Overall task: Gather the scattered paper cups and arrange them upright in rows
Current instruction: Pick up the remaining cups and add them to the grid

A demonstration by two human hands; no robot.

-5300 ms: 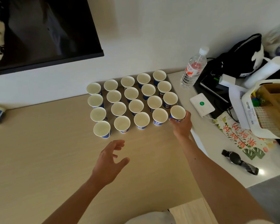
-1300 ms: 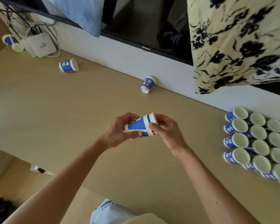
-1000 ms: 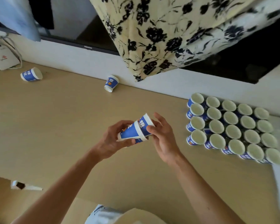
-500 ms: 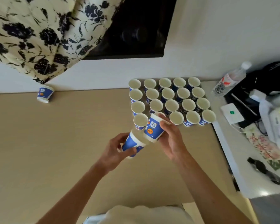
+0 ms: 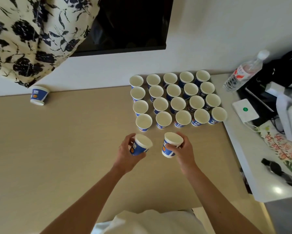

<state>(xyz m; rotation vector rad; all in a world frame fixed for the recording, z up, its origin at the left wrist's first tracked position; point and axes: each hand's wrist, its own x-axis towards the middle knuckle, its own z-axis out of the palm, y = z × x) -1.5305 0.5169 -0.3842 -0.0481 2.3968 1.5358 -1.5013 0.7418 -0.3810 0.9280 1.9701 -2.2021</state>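
Note:
Several blue-and-white paper cups (image 5: 177, 103) stand upright in neat rows on the beige tabletop (image 5: 57, 149) near the wall. My left hand (image 5: 127, 155) grips one blue cup (image 5: 140, 146), mouth up and slightly tilted, just in front of the rows. My right hand (image 5: 184, 152) grips a second cup (image 5: 171, 146), also mouth up, a short gap to the right of the first. Both held cups hover a little above the table, below the nearest row. A lone cup (image 5: 38, 96) rests upside down by the wall at far left.
A water bottle (image 5: 243, 71), a white box (image 5: 245, 112), a black bag (image 5: 287, 71), printed paper (image 5: 283, 146) and a wristwatch (image 5: 278, 172) crowd the white surface at right. A floral cloth (image 5: 28, 34) hangs over a dark screen (image 5: 130, 22) above.
The two nested cups have been pulled apart: each hand now holds one cup separately. My view has swung right to the rows, and both hands moved toward the front row.

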